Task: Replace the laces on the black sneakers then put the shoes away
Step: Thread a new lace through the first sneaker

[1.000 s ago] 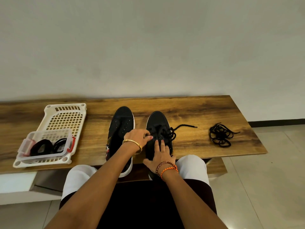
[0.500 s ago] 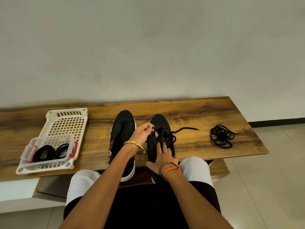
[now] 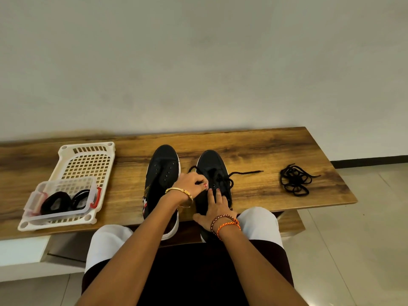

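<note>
Two hands meet on the right sneaker (image 3: pixel 212 164): left hand (image 3: pixel 194 181) pinches its lace (image 3: pixel 223 178), right hand (image 3: pixel 215 208) lies flat, fingers pointing toeward along the shoe.

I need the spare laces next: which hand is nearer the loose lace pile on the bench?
Right. The right hand rests on the right sneaker, on the lace pile's side; the left hand is farther, between the sneakers.

Black sneakers (image 3: pixel 163 173), white basket (image 3: pixel 88 160), wood-grain table (image 3: pixel 265 151)
</note>
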